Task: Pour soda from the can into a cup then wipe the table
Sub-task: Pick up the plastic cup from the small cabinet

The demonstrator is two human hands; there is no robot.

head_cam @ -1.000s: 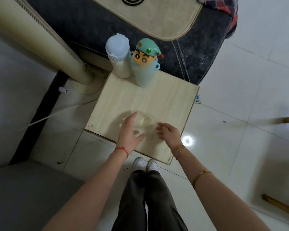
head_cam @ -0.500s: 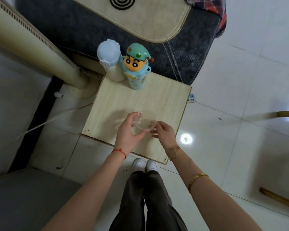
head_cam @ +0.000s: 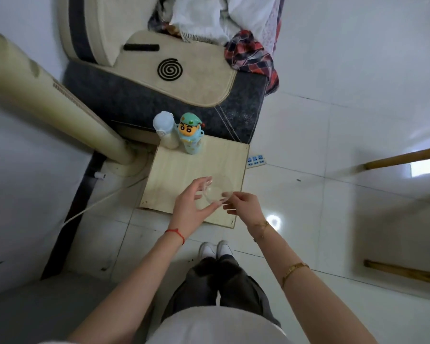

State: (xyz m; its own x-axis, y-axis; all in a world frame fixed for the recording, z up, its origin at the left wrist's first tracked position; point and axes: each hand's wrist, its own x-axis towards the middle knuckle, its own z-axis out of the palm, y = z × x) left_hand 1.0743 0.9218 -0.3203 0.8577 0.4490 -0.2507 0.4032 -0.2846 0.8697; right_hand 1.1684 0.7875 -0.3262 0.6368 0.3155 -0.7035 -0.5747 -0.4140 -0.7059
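Clear plastic cup (head_cam: 217,192) | left hand (head_cam: 193,211) cradles its side, right hand (head_cam: 243,203) pinches rim | above bench (head_cam: 184,170) | likely light, thin, crushable: grip gently, low on wall | can unseen

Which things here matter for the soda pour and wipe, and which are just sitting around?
For the job:
- clear cup, held over the table by both hands: left hand, right hand
- wooden table, to be wiped
- no can or cloth in view

Just lying about:
- white bottle
- cartoon bottle
- power strip on the floor
- plaid cloth on the sofa
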